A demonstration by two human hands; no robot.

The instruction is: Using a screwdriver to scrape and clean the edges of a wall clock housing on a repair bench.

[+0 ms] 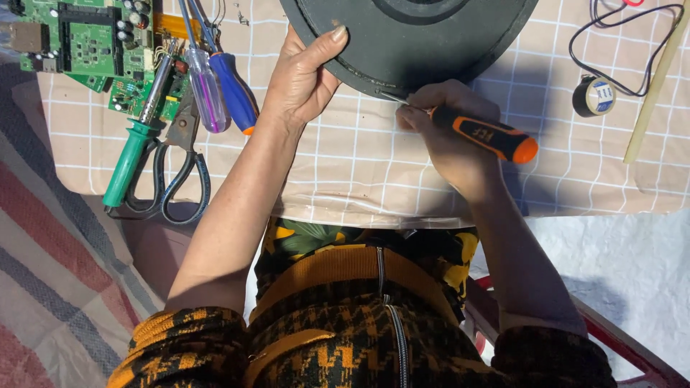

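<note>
Your right hand (445, 126) is closing around an orange-and-black-handled screwdriver (483, 134), just right of the frame's centre, with its metal tip pointing left and up into the lower rim of a round black disc-shaped base (410, 36). Your left hand (302, 79) is gripping that same rim from the left, thumb lying over the top face and fingers curling beneath it. The black base is filling the upper middle of the frame, lying on a beige checked tablecloth (345, 165) that is covering the table. Left of your left wrist, a blue-handled screwdriver (233, 90) and a clear purple-handled screwdriver (205, 90) are lying side by side, touching. Further left, a green-handled soldering iron (133, 154) is resting across a pair of black-handled scissors (176, 172), whose loops are hanging over the table's edge. A green circuit board (90, 43) is sitting in the upper left corner. At the upper right, a roll of black tape (594, 96) is lying beside a looping black wire (632, 50) and a pale wooden stick (658, 86).
</note>
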